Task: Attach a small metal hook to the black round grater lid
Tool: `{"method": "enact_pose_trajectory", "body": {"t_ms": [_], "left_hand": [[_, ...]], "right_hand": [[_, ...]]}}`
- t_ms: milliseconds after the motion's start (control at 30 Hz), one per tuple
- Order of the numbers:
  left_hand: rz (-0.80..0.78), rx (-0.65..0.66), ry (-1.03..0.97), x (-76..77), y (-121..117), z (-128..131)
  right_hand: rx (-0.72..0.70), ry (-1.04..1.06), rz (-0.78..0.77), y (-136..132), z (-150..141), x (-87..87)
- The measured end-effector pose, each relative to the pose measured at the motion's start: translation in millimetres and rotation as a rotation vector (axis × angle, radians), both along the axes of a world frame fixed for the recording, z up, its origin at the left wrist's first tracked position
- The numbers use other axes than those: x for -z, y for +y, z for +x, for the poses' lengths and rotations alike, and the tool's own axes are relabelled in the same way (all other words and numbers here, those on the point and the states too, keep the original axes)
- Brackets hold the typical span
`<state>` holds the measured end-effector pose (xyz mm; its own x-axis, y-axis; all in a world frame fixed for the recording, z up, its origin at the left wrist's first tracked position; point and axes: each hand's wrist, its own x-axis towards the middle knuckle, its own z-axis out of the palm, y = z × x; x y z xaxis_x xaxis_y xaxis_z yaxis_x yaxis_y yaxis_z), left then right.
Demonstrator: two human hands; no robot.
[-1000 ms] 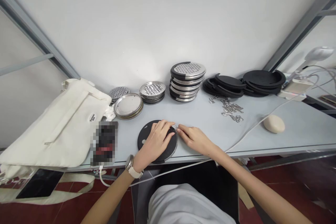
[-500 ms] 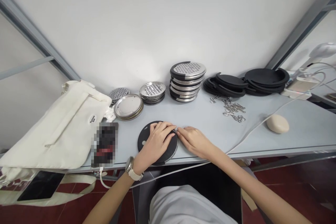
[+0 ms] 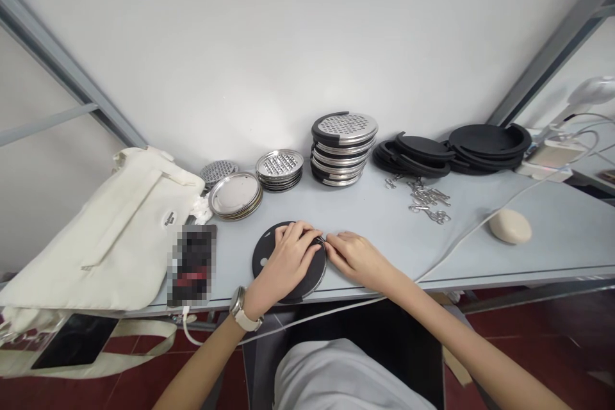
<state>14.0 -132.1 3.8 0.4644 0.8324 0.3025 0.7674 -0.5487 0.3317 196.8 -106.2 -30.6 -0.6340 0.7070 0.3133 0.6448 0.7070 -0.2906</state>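
Observation:
On the table before me lies a round black disc [image 3: 263,248] with a metal rim showing along its right side. My left hand [image 3: 289,256], a watch on its wrist, holds the disc from above, its fingers bent over the upper right part. At the disc's right edge my right hand [image 3: 350,252] is closed in a pinch on a small metal clip [image 3: 322,239], mostly hidden by the fingertips. Similar small metal clips [image 3: 426,195] lie in a loose pile farther right.
Behind stand stacked metal grater discs [image 3: 279,164], plain metal discs [image 3: 235,193] and a tall stack of black-edged graters [image 3: 346,130]. Black holders [image 3: 485,144] are piled right. A white cable [image 3: 456,240] crosses near a beige oval object [image 3: 510,226]. A cream bag [image 3: 106,230] and phone [image 3: 195,262] lie left.
My right fingertips have closed in around the metal clip, which showed more one second ago. My left hand stays on the disc, with its fingers shifted very slightly.

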Motion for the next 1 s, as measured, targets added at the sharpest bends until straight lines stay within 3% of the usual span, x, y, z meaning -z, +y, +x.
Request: {"method": "enact_pose_trajectory", "body": {"t_ms": [1000], "left_hand": [[0.031, -0.036, -0.006, 1.5, 1.2, -0.5]], "right_hand": [[-0.023, 0.015, -0.002, -1.4, 1.5, -2.3]]}}
